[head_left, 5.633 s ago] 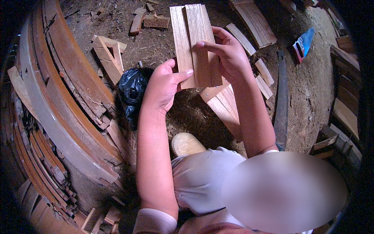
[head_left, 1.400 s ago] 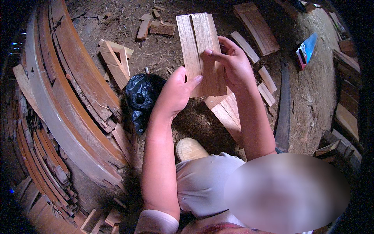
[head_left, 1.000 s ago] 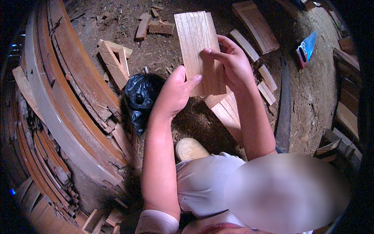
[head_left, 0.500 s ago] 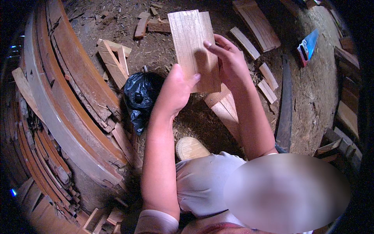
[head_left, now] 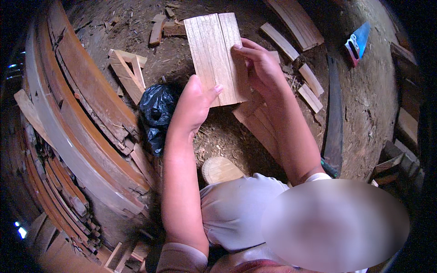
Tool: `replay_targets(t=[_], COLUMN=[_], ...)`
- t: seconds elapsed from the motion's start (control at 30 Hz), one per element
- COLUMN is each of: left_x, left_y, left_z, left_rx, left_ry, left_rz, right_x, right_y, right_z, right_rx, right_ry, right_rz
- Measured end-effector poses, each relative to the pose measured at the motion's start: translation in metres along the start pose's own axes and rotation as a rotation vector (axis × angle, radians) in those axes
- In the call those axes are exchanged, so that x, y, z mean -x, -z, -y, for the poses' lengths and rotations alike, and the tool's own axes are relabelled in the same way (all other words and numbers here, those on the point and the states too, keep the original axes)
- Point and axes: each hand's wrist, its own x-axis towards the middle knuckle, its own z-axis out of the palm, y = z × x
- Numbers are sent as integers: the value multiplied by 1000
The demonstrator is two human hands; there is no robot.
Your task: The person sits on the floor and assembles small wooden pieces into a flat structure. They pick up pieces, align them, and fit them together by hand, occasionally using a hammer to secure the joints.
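Observation:
Both my hands hold up a flat pale wooden panel made of narrow slats set side by side. My left hand grips its lower left edge, thumb on the face. My right hand clasps the right edge, fingers curled over the front. The panel stands nearly upright in the picture, tilted slightly left, above the dirt floor.
Long curved timber planks stack along the left. A black plastic bag lies under my left hand, beside a wooden triangle frame. Short wood offcuts lie right, with a blue-handled tool and a round wooden stump below.
The two slat pieces held with a gap earlier are now together as one flush panel. My hands shifted slightly, the panel tilting a little left.

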Motion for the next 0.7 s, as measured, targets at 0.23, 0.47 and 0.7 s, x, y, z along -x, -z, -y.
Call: replay_targets(t=[0.23, 0.47, 0.7], left_x=[3, 1, 1], left_y=[-4, 2, -2], left_z=[-5, 5, 2], left_rx=[8, -7, 23], left_ry=[34, 44, 38], left_rz=[-8, -24, -22], right_x=[-7, -4, -7], right_y=[1, 2, 3], right_z=[-13, -16, -19], right_rx=[-9, -115, -87], right_ry=[-5, -2, 38], right_rz=[-7, 51, -2])
